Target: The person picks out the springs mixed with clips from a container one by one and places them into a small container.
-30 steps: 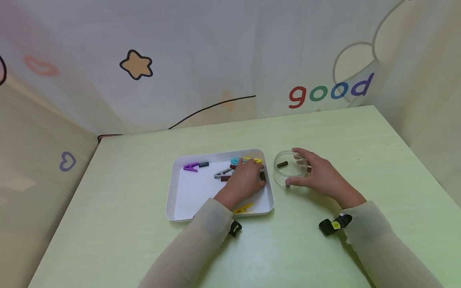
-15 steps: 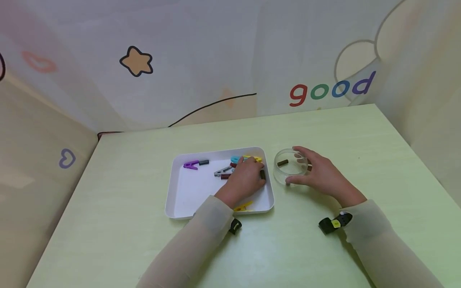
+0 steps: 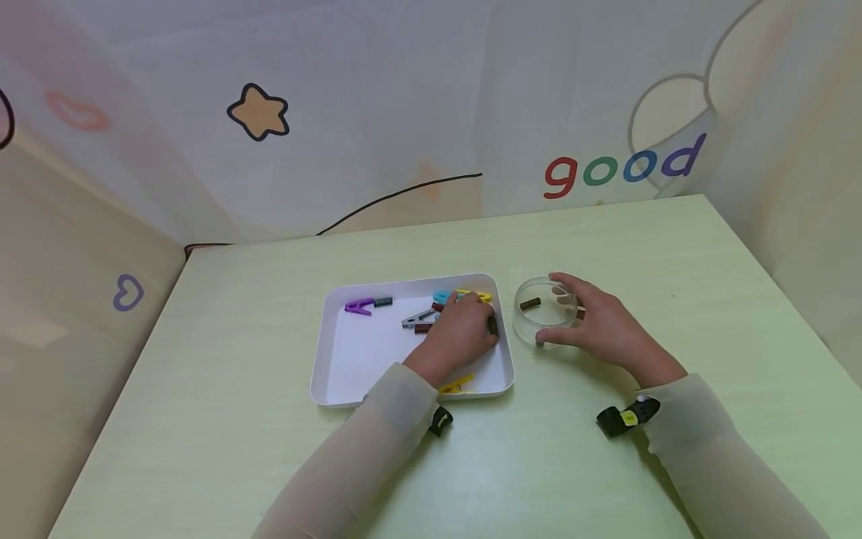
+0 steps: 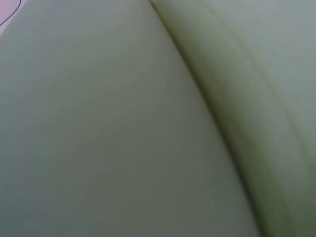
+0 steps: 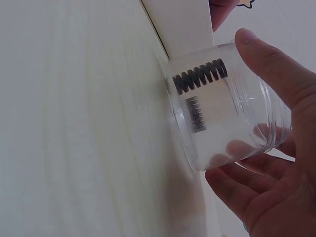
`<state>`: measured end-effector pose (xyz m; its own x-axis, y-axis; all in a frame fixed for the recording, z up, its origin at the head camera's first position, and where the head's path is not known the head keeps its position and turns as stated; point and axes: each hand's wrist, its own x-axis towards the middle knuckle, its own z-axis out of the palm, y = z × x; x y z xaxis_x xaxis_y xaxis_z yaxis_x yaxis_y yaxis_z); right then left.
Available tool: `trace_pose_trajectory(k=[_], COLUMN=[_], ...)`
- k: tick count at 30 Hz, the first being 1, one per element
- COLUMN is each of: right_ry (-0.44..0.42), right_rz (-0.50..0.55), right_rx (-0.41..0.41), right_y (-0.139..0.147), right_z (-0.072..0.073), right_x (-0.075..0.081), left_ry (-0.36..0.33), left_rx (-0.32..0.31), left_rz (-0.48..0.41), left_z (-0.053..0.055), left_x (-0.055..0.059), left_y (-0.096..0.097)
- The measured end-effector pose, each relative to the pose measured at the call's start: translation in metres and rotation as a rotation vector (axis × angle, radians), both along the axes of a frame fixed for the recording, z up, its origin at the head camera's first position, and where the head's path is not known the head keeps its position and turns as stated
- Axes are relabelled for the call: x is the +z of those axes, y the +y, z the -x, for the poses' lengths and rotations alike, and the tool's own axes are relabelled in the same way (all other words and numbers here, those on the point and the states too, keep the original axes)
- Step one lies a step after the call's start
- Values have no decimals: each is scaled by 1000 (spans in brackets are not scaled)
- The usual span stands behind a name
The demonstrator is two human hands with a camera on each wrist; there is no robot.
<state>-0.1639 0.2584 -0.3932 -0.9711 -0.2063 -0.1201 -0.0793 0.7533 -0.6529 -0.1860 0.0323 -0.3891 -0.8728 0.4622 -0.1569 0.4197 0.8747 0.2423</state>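
My left hand reaches down into a white tray, its fingers curled. A dark coil spring shows between the thumb and index finger, pinched end to end. The other fingertips are hidden behind the hand. My right hand grips a clear round jar, thumb on one side and fingers on the other. The jar stands on the table against the tray's right side. Inside lies a dark spring, with a smaller coil shape beside it in the right wrist view. Only sleeve and blur fill the left wrist view.
Inside the tray lie a purple clip, a grey spring, a grey clip, a reddish-brown spring, a blue clip and yellow clips. A printed curtain borders the table.
The head view has shifted very slightly. Both hands, the jar and the tray's contents keep the same places.
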Motion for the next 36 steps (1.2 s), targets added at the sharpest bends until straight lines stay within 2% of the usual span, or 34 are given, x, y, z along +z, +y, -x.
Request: trace_pose_trajectory(k=[9,17,31,36], right_ry=[-2,7,4,5], right_rz=[6,20,8,16], right_rx=[-3,0,2,1], right_y=[1,2,1,2], right_z=[0,0,1,1], right_x=[0,0,0,-1], left_ry=[-22,-9,-14,-12], left_rx=[4,7,80,104], left_rz=[-3,-98,-200,-207], left_z=[1,2,0,-1], left_x=[1,3,8,10], left_y=[-1,-4,-6,-6])
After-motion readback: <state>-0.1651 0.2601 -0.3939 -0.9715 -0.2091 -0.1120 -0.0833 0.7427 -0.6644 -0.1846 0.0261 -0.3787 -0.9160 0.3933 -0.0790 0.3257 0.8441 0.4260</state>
